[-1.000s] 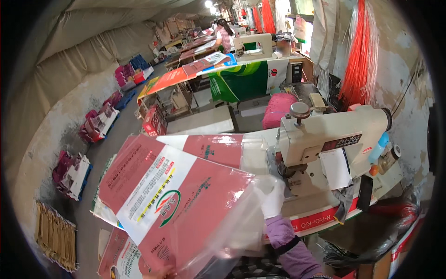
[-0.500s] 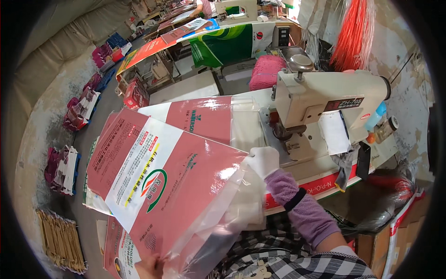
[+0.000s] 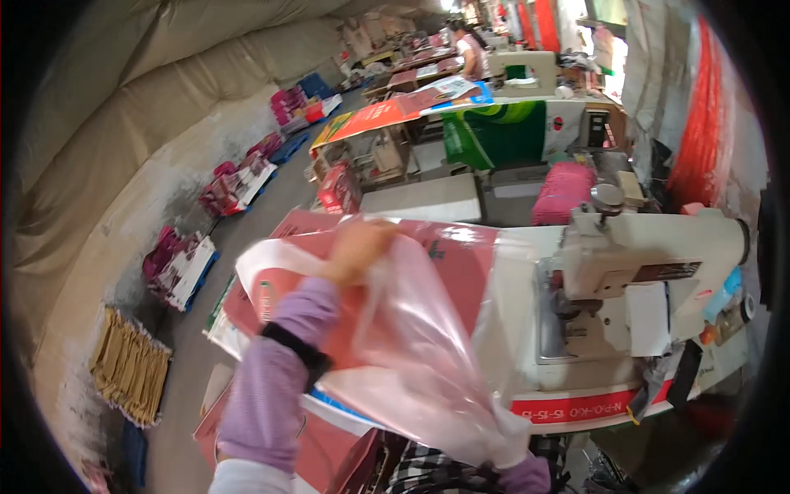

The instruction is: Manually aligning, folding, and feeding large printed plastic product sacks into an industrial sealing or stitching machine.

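Note:
A red-and-white printed plastic bag with a translucent outer film (image 3: 411, 354) is bunched and folded over between my hands, in front of my body. Bare and slightly blurred, my left hand (image 3: 362, 249) reaches across to the bag's far edge, its fingers closed on it. My right hand (image 3: 506, 436), in a white glove, is low at the bag's near right corner and appears to grip the film; its fingers blend into the film. Under the held bag, more red printed bags (image 3: 461, 262) lie stacked on the table. To their right stands a cream sewing machine (image 3: 634, 255).
A pink thread cone (image 3: 564, 191) stands behind the machine. A grey glove (image 3: 650, 387) hangs at the table edge. On the left floor lie bundles of folded bags (image 3: 181, 267) and a brown stack (image 3: 130, 366). Another person (image 3: 471, 56) is at the far tables.
My left hand has swung from the near edge up to the far side, folding the bag over. My right hand has dropped from beside the machine toward my body. The view has shifted.

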The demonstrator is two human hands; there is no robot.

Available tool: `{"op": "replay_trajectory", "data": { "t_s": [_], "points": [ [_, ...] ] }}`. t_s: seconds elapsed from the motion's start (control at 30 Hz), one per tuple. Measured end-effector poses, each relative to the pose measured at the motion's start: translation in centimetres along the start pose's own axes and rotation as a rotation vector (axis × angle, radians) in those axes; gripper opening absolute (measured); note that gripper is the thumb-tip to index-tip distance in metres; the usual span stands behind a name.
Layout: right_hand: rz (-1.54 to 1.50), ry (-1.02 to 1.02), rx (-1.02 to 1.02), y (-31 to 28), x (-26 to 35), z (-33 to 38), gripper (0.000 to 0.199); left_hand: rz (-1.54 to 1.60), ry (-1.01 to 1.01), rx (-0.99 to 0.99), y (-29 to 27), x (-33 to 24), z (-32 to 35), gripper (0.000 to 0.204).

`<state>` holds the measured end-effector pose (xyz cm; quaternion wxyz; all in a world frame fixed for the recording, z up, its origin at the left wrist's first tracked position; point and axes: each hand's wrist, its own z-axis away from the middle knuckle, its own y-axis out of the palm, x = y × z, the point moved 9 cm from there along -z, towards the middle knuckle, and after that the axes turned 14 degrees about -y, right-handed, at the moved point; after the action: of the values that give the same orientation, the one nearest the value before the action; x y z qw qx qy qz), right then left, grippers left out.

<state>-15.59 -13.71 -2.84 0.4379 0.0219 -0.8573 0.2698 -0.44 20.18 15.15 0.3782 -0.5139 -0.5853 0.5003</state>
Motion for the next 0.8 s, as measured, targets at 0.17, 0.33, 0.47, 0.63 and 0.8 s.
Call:
{"op": "replay_trajectory", "data": {
  "t_s": [0.17, 0.33, 0.47, 0.63, 0.8],
  "points": [
    [-0.439, 0.555, -0.444, -6.2, -6.3, 14.5, 0.042, 0.592, 0.502, 0.105, 12.0, -20.3, -1.9, 0.022],
    [0.311, 0.093, -0.095, -14.6, -0.4, 14.6, 0.053, 0.906, 0.327, 0.419, 20.4, -24.4, -1.7, 0.017],
    [0.175, 0.326, -0.103, -10.6, -9.4, 17.7, 0.032, 0.494, 0.691, 0.014, 19.3, -26.5, 1.9, 0.027],
    [-0.364, 0.634, -0.276, -10.8, -5.1, 21.6, 0.034, 0.093, 0.671, 0.378, 19.6, -27.0, 2.3, 0.035],
    [-0.382, 0.545, -0.199, -11.7, -5.9, 14.1, 0.033, 0.097, 0.602, -0.046, 15.9, -29.7, 2.4, 0.024]
  ]
}}
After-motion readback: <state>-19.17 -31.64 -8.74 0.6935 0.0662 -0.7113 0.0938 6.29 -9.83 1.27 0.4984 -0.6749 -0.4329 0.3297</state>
